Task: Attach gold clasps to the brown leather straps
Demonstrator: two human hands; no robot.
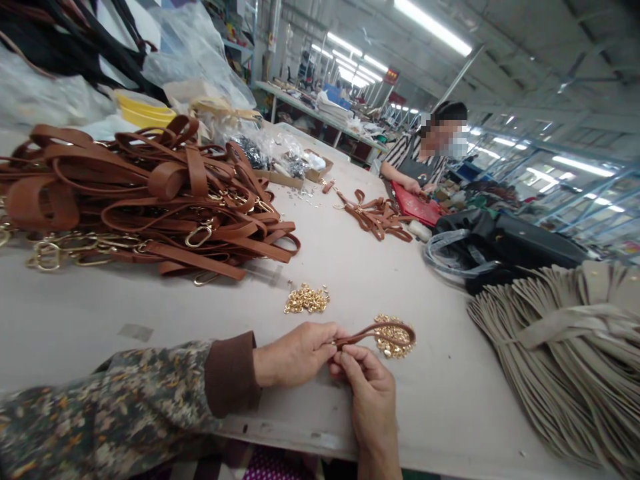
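Note:
A looped brown leather strap (367,330) is pinched between my two hands over the front part of the table. My left hand (303,353) grips it from the left, thumb and fingers closed. From below, my right hand (370,383) presses thumb and fingertips on the strap close to my left fingers; whether a small metal part is also in them is hidden. The strap's loop sticks out to the right, above a pile of small gold metal pieces (393,343). A second pile of gold pieces (307,299) lies just beyond my left hand.
A big heap of brown straps with gold clasps (150,193) covers the left of the table (280,427). Beige strips (560,347) lie bundled at right beside black bags (510,243). Across the table, a person (420,153) handles a red item (415,203) near more brown straps (377,215).

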